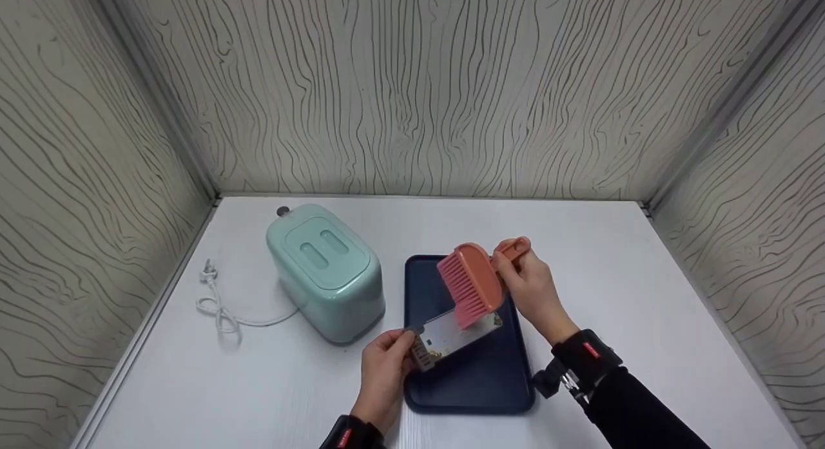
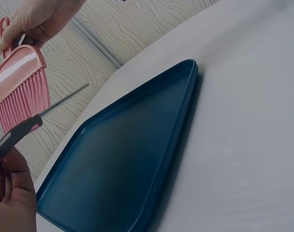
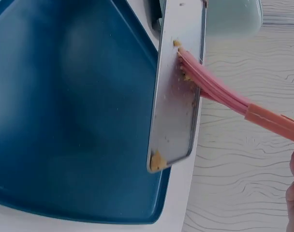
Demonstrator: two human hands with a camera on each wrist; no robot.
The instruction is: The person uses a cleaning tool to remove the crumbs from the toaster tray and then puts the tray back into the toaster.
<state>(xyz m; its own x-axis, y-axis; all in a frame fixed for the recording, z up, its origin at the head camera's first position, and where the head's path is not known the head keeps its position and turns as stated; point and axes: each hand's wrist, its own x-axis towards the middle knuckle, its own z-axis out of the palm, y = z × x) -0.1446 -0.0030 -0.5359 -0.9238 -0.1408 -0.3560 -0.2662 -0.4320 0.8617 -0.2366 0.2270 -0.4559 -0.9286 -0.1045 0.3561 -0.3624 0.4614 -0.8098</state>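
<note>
Two trays: a metal tray (image 1: 448, 339) was held diagonally over a navy tray (image 1: 477, 386) on the white table (image 1: 644, 346).
Left hand (image 1: 384, 366): pinched the metal tray's dark end.
Right hand (image 1: 533, 291): gripped an orange brush (image 1: 480, 275) by its handle.
Pink bristles (image 3: 212, 87): touched the metal tray beside crumbs (image 3: 177, 43).
Mint toaster (image 1: 325, 275): stood left of the navy tray, its white plug (image 1: 207, 275) farther left.

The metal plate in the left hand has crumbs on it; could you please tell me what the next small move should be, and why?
I would probably sweep the brush toward the free end of the metal plate, away from the left hand: crumbs lie by the bristles and in a corner at that end, and the blue tray lies underneath, likely to catch them.
</note>
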